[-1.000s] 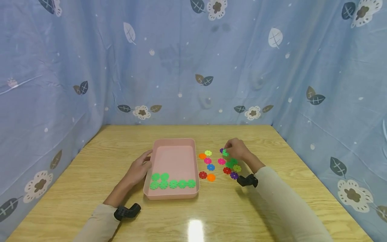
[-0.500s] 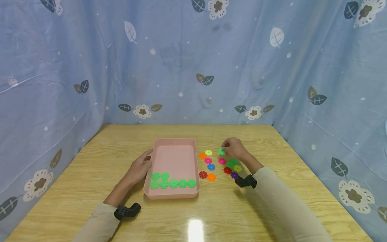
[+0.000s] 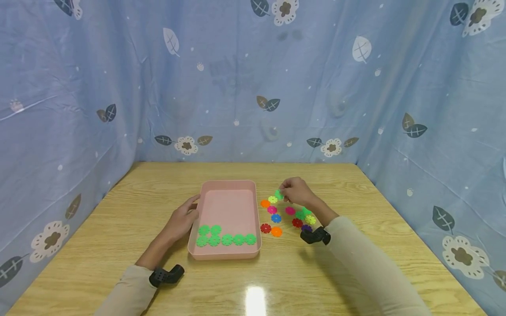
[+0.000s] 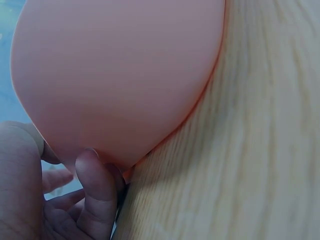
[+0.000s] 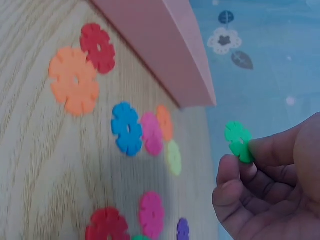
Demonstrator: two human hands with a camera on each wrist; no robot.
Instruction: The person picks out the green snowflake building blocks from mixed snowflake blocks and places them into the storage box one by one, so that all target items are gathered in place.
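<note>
My left hand (image 3: 179,224) holds the left side of a pink tray (image 3: 226,256). In the left wrist view a fingertip (image 4: 91,167) presses the tray's outer wall and another digit reaches its rim. My right hand (image 3: 297,192) pinches a green notched plastic disc (image 5: 238,141) between thumb and fingers, raised over the table near the tray's right side. Several like green discs (image 3: 227,239) lie in the tray, one row along its near end and two more behind. Right of the tray, loose discs lie on the table, including a blue one (image 3: 276,218).
Also loose are an orange disc (image 3: 276,231), a dark red disc (image 3: 265,228), a pink disc (image 3: 290,210) and a green group (image 3: 302,213) under the right forearm. Beyond the wooden table (image 3: 221,287) hangs a blue patterned curtain (image 3: 237,79).
The right hand has moved left toward the tray, carrying the green disc away from the purple one it was beside. The left hand and tray stay in place.
</note>
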